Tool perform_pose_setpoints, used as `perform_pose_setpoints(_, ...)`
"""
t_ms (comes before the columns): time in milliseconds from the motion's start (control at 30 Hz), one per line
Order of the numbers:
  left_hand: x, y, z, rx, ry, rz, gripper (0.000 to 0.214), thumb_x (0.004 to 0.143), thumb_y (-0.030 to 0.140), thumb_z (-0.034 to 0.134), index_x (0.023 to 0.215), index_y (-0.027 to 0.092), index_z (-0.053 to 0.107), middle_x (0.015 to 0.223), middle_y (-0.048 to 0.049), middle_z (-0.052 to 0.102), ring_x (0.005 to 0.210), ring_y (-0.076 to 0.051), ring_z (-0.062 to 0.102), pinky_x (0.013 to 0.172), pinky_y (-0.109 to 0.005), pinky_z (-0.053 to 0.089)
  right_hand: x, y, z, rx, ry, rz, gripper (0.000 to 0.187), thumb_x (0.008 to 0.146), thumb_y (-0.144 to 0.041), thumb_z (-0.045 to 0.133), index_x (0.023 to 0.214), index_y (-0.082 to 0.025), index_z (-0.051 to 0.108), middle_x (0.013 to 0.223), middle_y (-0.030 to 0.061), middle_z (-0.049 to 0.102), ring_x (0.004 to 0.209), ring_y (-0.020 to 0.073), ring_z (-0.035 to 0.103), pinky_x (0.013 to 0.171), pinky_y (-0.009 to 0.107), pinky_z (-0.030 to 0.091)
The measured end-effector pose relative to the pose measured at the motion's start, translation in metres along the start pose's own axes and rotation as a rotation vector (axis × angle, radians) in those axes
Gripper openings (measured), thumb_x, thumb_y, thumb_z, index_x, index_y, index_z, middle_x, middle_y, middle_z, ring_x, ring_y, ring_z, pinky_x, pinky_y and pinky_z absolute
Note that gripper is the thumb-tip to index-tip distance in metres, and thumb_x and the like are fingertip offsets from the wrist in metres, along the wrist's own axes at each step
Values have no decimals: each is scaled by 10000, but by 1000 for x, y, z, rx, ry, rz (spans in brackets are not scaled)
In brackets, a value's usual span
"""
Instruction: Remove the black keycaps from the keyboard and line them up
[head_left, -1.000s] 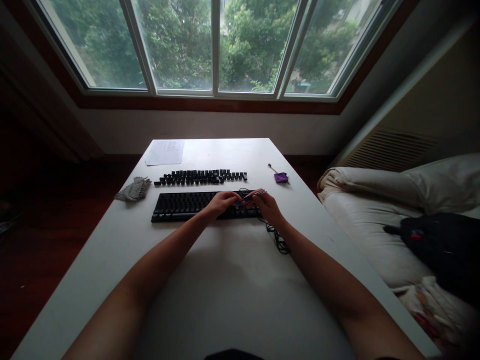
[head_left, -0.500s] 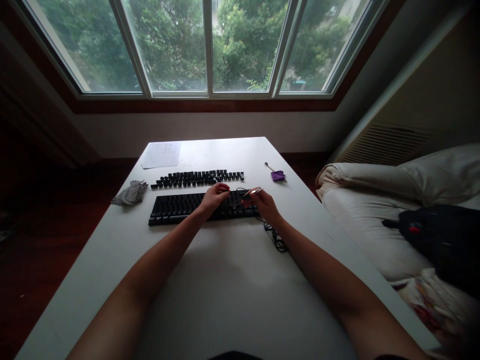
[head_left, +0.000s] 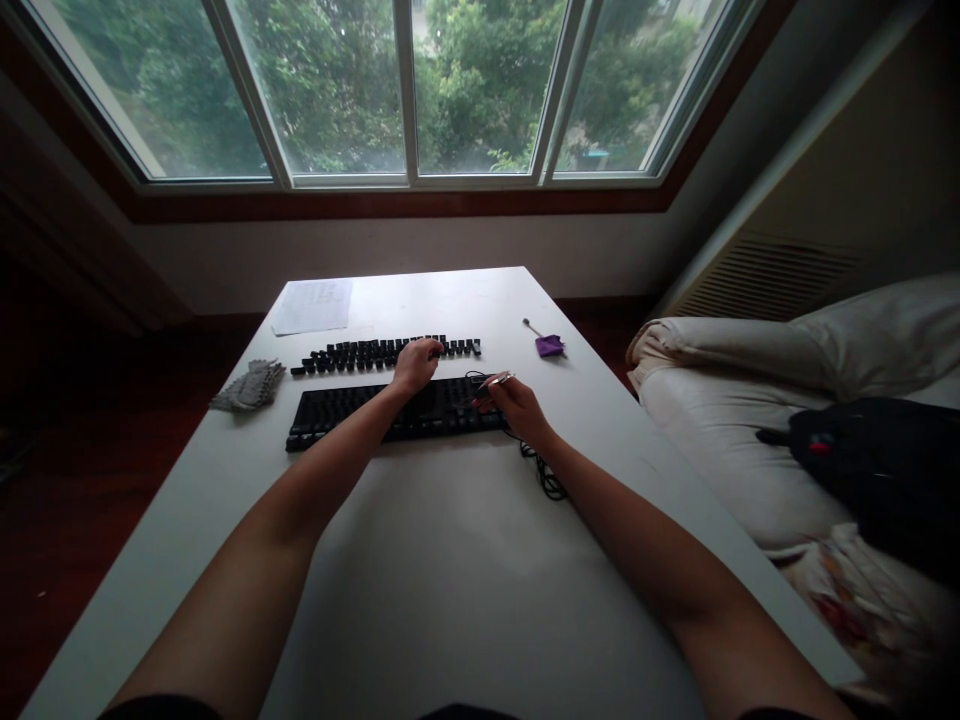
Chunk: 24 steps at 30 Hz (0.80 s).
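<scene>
A black keyboard [head_left: 352, 412] lies across the white table [head_left: 450, 560]. Behind it runs a row of loose black keycaps [head_left: 360, 353]. My left hand [head_left: 415, 362] reaches over the keyboard to the right part of that row, fingers curled at the keycaps; I cannot make out what they pinch. My right hand [head_left: 510, 402] hovers over the keyboard's right end, closed on a thin metal tool [head_left: 500, 379] that points back toward the window.
A sheet of paper [head_left: 313, 305] lies at the far left of the table. A grey folded cloth [head_left: 247, 386] sits at the left edge, a small purple thing [head_left: 548, 345] at the far right. The keyboard cable [head_left: 546, 477] coils near my right wrist. A bed [head_left: 787, 440] stands right.
My left hand has left the right hand over the keyboard and moved back to the keycap row. The right hand has stayed put with the tool. The view has shifted slightly.
</scene>
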<state>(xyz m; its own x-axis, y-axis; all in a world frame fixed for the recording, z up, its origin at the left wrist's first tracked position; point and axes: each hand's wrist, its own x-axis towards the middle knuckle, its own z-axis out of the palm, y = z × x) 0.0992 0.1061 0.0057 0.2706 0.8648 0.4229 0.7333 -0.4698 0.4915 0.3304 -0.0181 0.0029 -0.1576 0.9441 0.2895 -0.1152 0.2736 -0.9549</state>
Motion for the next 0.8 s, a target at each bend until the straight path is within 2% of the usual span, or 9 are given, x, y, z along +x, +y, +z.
perform_pose_setpoints(267,4,-10,12,39,-33,22,244,830,147,644,1042,220,739,1051,-57,705,891,-202,666,847,-321,519,0,3,-1,-5,6,4,363,879,-568,677,983,-222,633,859,27,700,761,213,732,681,358,627)
perform_pose_setpoints(433,4,-9,16,76,-55,23,341,853,159,631,1178,229,709,1088,-72,683,911,-213,661,853,-333,513,0,7,-1,4,0,-6,364,882,-563,678,997,-220,640,912,37,701,748,204,729,674,355,627)
perform_pose_setpoints(533,4,-7,15,108,-65,50,281,873,173,606,1115,231,738,1102,-81,684,975,-235,643,907,-364,499,1,8,-1,-11,-5,-3,375,883,-569,673,1003,-216,638,909,40,702,747,205,728,673,354,625)
perform_pose_setpoints(667,5,-6,10,175,3,71,228,865,205,632,1047,255,760,1101,-77,700,1128,-295,563,1018,-457,436,0,8,-2,-11,-11,-14,365,892,-553,669,1014,-211,639,913,41,699,749,202,728,668,347,618)
perform_pose_setpoints(800,7,-8,1,180,70,1,208,885,246,631,1042,267,766,1116,-77,694,1165,-304,518,1025,-466,421,0,9,-3,-25,-3,5,385,881,-574,670,1002,-210,641,905,39,693,742,197,728,665,343,617)
